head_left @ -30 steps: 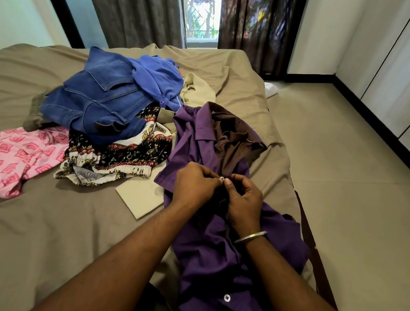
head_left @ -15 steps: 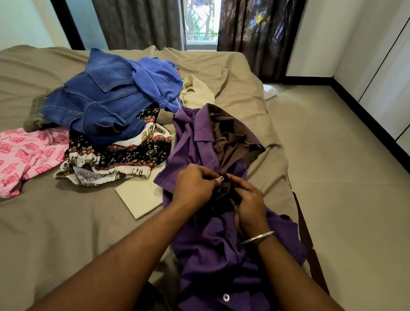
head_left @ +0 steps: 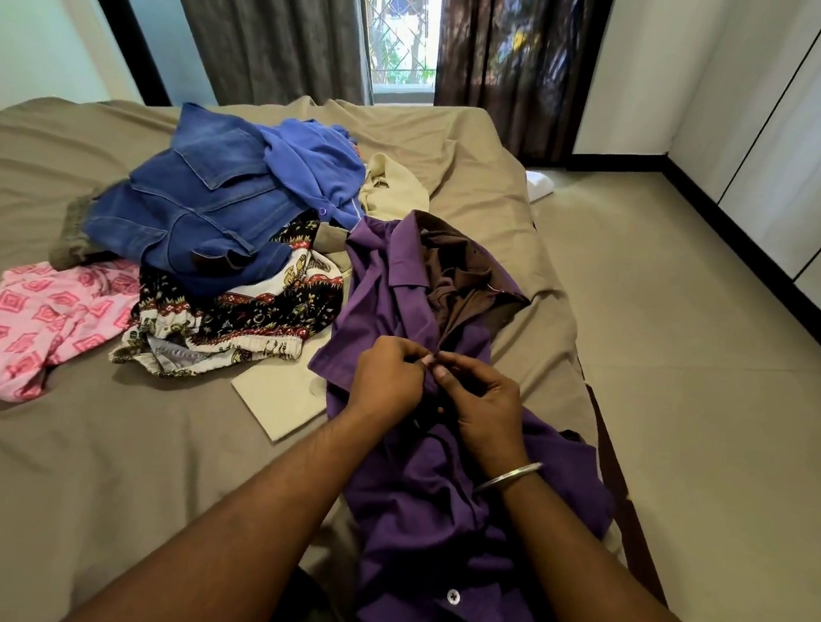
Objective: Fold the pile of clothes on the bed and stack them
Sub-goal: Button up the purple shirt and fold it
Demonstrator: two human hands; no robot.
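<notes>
Both hands, left hand (head_left: pixel 384 379) and right hand (head_left: pixel 482 406), pinched the placket of the crumpled purple button-up shirt (head_left: pixel 429 478) lying on the taupe-sheeted bed (head_left: pixel 67 475) beside the unfolded pile; buttoning step, probably. Next: finish fastening, flatten, fold.

Beige tiled floor (head_left: pixel 672 394), white wardrobe panels (head_left: pixel 803 131) along right wall, black skirting (head_left: pixel 774 283), grey curtain (head_left: pixel 258 18) and dark curtain (head_left: pixel 513 49) flanking daylit window (head_left: pixel 399 25).
</notes>
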